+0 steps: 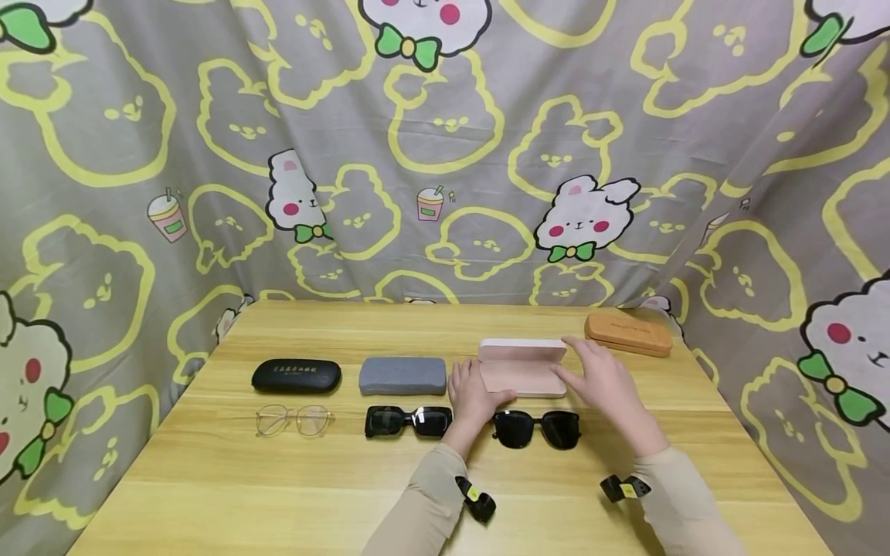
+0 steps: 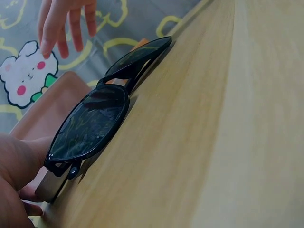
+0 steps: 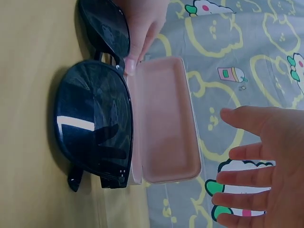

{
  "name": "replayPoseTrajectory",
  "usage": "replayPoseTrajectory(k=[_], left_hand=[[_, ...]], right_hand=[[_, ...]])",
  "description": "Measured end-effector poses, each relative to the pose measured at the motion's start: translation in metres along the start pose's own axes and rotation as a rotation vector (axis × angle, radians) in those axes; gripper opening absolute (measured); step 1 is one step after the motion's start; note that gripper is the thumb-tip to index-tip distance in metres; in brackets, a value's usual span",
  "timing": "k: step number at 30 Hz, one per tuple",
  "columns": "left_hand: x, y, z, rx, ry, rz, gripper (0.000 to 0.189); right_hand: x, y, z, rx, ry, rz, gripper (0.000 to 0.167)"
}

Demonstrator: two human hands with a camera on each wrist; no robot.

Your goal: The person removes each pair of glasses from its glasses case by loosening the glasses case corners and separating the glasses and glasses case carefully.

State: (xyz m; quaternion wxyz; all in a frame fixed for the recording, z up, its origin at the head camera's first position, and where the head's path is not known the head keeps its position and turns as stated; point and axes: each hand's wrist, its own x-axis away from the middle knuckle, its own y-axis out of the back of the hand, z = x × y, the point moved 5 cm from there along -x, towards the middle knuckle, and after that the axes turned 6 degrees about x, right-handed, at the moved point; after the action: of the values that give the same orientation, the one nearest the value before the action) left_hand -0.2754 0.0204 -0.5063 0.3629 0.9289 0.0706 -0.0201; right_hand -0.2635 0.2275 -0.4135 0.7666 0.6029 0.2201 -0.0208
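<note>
A glasses case with a pale pink lining lies open on the table, its lid raised at the back. My left hand grips the case's left end, with the thumb at the front edge. Beside the right end, my right hand has its fingers spread; in the right wrist view this hand is apart from the lid and holds nothing. Black sunglasses with large dark lenses rest just in front of the case, lenses toward me. The left wrist view shows these sunglasses overlapping part of the case.
Narrow black sunglasses lie before a closed grey-blue case. Thin-framed clear glasses sit before a closed black case. An orange-brown case is at the back right. A patterned curtain hangs behind the wooden table.
</note>
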Motion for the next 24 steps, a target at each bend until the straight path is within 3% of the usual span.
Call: replayPoseTrajectory(k=[6, 14, 24], left_hand=[[0.0, 0.0, 0.001, -0.007, 0.002, -0.001, 0.098], [-0.001, 0.0, 0.002, 0.004, 0.012, 0.006, 0.098], [-0.001, 0.0, 0.002, 0.006, 0.016, 0.001, 0.097]], right_hand=[[-0.017, -0.01, -0.008, -0.037, -0.05, 0.043, 0.061], [-0.038, -0.026, -0.025, -0.19, -0.085, 0.142, 0.068], [-0.054, -0.042, -0.029, -0.247, -0.068, 0.251, 0.066]])
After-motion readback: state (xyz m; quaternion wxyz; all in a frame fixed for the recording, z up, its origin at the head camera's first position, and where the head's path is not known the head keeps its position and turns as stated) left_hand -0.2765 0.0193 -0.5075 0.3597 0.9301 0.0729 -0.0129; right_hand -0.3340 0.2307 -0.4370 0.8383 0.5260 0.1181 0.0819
